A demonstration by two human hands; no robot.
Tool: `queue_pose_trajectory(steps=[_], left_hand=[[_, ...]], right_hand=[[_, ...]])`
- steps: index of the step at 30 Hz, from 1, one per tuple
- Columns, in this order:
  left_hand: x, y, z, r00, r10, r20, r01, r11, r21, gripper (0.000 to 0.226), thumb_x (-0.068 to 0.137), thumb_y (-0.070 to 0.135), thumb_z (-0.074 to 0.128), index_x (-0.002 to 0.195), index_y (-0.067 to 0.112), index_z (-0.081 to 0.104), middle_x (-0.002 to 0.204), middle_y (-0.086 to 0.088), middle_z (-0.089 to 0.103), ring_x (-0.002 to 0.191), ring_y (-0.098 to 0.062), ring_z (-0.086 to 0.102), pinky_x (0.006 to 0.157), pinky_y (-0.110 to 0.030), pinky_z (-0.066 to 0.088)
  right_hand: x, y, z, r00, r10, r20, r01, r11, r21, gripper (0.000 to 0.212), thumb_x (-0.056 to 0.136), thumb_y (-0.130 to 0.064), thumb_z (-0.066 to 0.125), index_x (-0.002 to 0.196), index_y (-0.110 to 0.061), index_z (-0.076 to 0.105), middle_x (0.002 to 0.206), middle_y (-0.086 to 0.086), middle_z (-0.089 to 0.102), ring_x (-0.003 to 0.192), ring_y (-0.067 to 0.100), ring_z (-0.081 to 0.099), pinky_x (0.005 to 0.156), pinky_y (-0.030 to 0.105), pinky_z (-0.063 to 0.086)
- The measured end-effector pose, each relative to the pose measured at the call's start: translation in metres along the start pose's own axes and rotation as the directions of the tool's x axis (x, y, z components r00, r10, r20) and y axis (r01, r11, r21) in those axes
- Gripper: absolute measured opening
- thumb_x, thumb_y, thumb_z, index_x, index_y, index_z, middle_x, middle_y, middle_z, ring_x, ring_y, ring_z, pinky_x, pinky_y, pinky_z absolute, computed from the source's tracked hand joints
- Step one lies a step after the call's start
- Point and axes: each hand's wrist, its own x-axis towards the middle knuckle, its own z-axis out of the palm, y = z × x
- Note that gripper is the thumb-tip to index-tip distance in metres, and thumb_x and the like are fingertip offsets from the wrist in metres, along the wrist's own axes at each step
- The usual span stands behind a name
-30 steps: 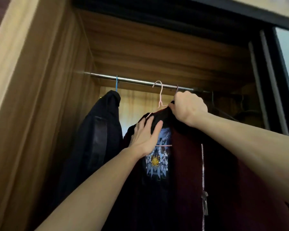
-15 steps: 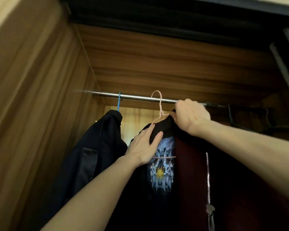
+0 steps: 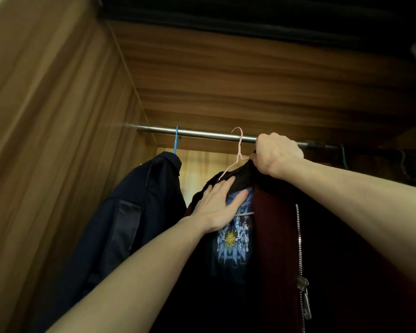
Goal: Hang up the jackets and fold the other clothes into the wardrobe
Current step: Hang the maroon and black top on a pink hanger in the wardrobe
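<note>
Under the rail (image 3: 202,134), the maroon jacket (image 3: 346,236) hung from a pink hanger (image 3: 238,150), its hook looped at the bar. The right hand (image 3: 277,153) had its fingers curled around the collar beside the hook; the left hand (image 3: 217,207) lay flat, fingers straight, on the near shoulder. Best, I judged, to confirm the hook sat fully over (it looked barely caught) before letting go, then smooth the shoulders. A navy jacket (image 3: 130,212) hung leftward.

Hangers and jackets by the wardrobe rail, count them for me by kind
Hangers: 2, a blue hanger and a pink hanger
Jackets: 2, a navy jacket and a dark red jacket
Total: 4
</note>
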Motion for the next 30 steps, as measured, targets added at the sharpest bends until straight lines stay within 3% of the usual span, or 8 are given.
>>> queue_pose_trajectory(steps=[2, 5, 17, 24, 30], left_hand=[[0.000, -0.003, 0.005, 0.999, 0.000, 0.032, 0.000, 1.000, 0.002, 0.084, 0.092, 0.083, 0.027, 0.164, 0.042, 0.015, 0.172, 0.007, 0.021, 0.160, -0.026, 0.012, 0.127, -0.052, 0.020], [0.000, -0.008, 0.014, 0.998, 0.014, 0.060, -0.014, 1.000, -0.003, 0.085, 0.091, 0.083, 0.029, 0.164, 0.042, 0.013, 0.173, 0.008, 0.017, 0.161, -0.025, 0.006, 0.129, -0.051, 0.014], [0.007, -0.020, 0.031, 0.998, 0.058, 0.017, -0.057, 0.997, -0.047, 0.090, 0.081, 0.080, 0.024, 0.159, 0.037, 0.023, 0.164, 0.007, 0.029, 0.156, -0.018, 0.018, 0.124, -0.047, 0.026], [-0.006, -0.019, 0.014, 1.000, 0.019, 0.006, -0.019, 0.999, -0.033, 0.076, 0.090, 0.079, 0.025, 0.157, 0.044, 0.027, 0.163, 0.010, 0.032, 0.151, -0.016, 0.027, 0.121, -0.043, 0.030], [-0.028, -0.001, 0.002, 1.000, 0.014, 0.024, -0.013, 1.000, -0.014, 0.058, 0.105, 0.062, 0.025, 0.159, 0.041, 0.028, 0.161, 0.006, 0.038, 0.151, -0.019, 0.027, 0.120, -0.045, 0.030]], right_hand=[[-0.004, 0.002, 0.006, 0.999, 0.023, 0.025, -0.023, 1.000, -0.003, 0.014, 0.099, -0.022, 0.063, 0.110, -0.014, 0.067, 0.083, 0.003, 0.056, 0.083, 0.032, 0.060, 0.069, 0.038, 0.044], [-0.007, 0.002, 0.017, 0.999, 0.019, 0.049, -0.018, 0.999, -0.032, 0.016, 0.101, -0.020, 0.061, 0.114, -0.013, 0.066, 0.114, 0.010, 0.067, 0.103, 0.037, 0.067, 0.073, 0.039, 0.044], [-0.017, -0.013, 0.027, 0.976, 0.065, 0.208, -0.057, 0.997, -0.043, 0.032, 0.099, -0.021, 0.056, 0.129, -0.012, 0.059, 0.131, 0.012, 0.062, 0.121, 0.036, 0.062, 0.080, 0.038, 0.040], [-0.025, -0.019, 0.011, 0.964, 0.111, 0.242, -0.116, 0.993, 0.007, 0.027, 0.102, -0.034, 0.053, 0.121, -0.016, 0.061, 0.126, 0.010, 0.066, 0.116, 0.034, 0.064, 0.078, 0.036, 0.041], [-0.042, -0.014, -0.006, 0.976, 0.074, 0.204, -0.067, 0.997, -0.045, 0.026, 0.103, -0.043, 0.050, 0.095, -0.018, 0.053, 0.109, 0.009, 0.068, 0.085, 0.031, 0.056, 0.073, 0.037, 0.043]])
